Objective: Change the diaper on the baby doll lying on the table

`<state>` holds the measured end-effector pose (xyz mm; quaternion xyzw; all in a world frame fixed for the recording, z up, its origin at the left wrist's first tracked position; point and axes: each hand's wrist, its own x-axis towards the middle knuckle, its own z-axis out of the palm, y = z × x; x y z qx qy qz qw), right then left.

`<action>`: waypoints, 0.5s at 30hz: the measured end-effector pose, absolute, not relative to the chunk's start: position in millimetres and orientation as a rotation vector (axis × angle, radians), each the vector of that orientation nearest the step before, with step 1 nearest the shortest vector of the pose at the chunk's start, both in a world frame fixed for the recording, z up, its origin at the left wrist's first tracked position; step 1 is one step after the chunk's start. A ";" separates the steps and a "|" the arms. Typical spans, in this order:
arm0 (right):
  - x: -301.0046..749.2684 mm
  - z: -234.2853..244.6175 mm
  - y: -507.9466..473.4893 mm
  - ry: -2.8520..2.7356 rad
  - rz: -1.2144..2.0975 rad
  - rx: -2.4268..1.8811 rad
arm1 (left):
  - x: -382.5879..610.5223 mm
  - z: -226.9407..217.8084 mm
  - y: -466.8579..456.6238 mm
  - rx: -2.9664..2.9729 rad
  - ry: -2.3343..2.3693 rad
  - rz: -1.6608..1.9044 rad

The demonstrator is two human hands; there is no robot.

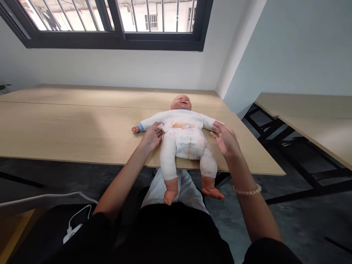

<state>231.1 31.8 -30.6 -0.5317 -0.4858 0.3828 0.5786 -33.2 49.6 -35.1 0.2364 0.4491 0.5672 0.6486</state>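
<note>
On the pale wooden table (68, 128) at mid-frame lies our plastic baby doll in white clothes (183, 137), legs overhanging; our left hand (152, 136) pinches its diaper tab, our right hand (226, 139) hovers open beside its hip

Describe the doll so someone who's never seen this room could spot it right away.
Find the long wooden table under the barred window. At its near edge, between the left hand and right hand, lies the baby doll, face up, legs hanging off. It is the only thing in white clothes on the wood.
</note>
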 end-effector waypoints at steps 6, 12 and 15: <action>215.6 -35.5 60.8 -1.010 1.474 -1.190 | -30.7 -23.8 82.1 0.545 1.011 1.099; 208.9 -31.3 89.7 -1.079 1.703 -1.003 | -22.3 -26.4 107.6 0.957 0.991 0.862; 200.9 -35.4 99.3 -1.306 1.573 -1.041 | -18.2 -30.5 113.3 1.108 1.005 0.849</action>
